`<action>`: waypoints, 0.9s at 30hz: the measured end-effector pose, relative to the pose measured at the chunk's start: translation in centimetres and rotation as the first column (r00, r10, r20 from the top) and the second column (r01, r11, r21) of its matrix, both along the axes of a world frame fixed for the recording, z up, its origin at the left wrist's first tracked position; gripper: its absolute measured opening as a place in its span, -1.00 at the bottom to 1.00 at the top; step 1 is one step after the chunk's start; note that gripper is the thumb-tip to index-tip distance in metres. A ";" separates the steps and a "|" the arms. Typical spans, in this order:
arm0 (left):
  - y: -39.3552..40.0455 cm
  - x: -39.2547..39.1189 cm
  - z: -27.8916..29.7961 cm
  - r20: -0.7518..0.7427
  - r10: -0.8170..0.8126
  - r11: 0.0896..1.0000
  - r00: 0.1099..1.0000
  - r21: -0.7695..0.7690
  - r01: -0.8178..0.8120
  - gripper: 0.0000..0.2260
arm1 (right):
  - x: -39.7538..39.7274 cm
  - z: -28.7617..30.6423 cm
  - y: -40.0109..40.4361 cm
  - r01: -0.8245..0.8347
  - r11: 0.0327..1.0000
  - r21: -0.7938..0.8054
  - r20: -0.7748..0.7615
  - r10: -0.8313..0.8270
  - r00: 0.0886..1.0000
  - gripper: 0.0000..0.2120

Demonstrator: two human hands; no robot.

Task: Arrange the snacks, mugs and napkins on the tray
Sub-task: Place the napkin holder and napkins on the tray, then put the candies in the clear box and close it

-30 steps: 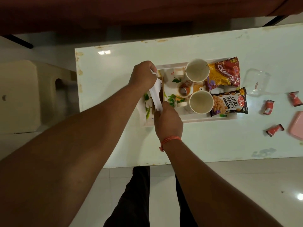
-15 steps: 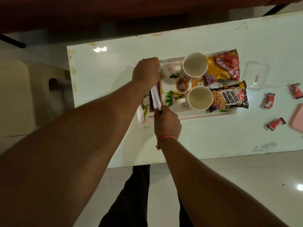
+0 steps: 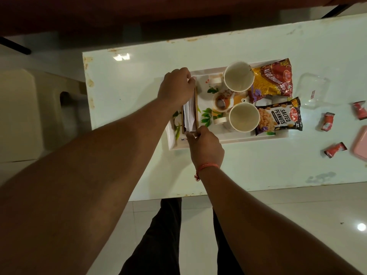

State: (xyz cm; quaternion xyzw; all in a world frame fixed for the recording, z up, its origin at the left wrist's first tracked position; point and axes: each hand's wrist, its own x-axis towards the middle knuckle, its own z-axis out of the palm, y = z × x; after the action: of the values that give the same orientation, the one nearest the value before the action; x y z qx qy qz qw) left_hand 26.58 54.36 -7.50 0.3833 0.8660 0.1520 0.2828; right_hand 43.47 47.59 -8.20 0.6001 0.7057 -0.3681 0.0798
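Observation:
A white floral tray [image 3: 234, 138] lies on the pale table. On it stand two empty mugs, one at the back [image 3: 238, 76] and one nearer [image 3: 243, 117], with a red snack bag [image 3: 273, 80] and a salted peanuts bag [image 3: 279, 117] at its right end. At the tray's left end a wooden napkin holder [image 3: 196, 108] stands with white napkins [image 3: 189, 114] between its sides. My left hand [image 3: 176, 87] pinches the napkins' far end. My right hand [image 3: 205, 144] pinches their near end.
A clear plastic lid [image 3: 313, 90] lies right of the tray. Three small red sachets [image 3: 327, 121] and a pink box edge [image 3: 360, 143] sit at the table's right. A cream stool [image 3: 25, 114] stands left of the table. The table's front edge runs just beyond my legs.
The napkins have gone down from above the holder into it. Both hands have stayed at the two ends and lowered with them.

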 end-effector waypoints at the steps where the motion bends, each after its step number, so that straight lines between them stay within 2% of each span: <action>1: -0.2 0.0 0.0 0.008 0.010 1.000 1.000 0.003 -0.010 -0.73 | 0.2 0.0 0.0 0.003 1.000 0.001 -0.001 -0.003 1.000 -0.70; 5: -1.4 0.2 0.2 0.050 0.060 0.998 0.997 0.023 -0.061 -0.53 | 1.0 0.0 -0.2 0.002 1.000 0.030 -0.016 -0.002 1.000 -0.63; 10: -4.0 0.9 0.2 0.113 0.206 0.974 0.972 0.068 -0.214 -0.48 | 1.9 0.2 -0.4 -0.040 0.995 0.093 -0.046 0.045 0.998 -0.49; 13: -5.9 1.4 0.1 0.098 0.229 0.972 0.968 0.030 -0.233 -0.44 | 2.0 0.3 -0.6 -0.081 0.989 0.124 -0.066 0.090 0.994 -0.44; 19: -9.7 2.4 0.2 0.009 0.135 0.990 0.991 -0.052 -0.135 -0.39 | 2.2 0.8 -0.8 -0.177 0.972 0.155 -0.072 0.190 0.979 -0.45; 27: -13.3 2.9 2.2 -0.233 -0.158 0.980 0.959 -0.155 0.124 -0.28 | 3.3 2.5 -0.3 -0.328 0.926 0.184 -0.075 0.346 0.935 -0.34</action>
State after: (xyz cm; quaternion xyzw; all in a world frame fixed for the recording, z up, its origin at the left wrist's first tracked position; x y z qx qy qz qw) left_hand 29.49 41.03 -5.27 0.4393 0.8731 0.0226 0.2100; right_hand 46.81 47.30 -5.69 0.4537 0.8304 -0.3190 0.0532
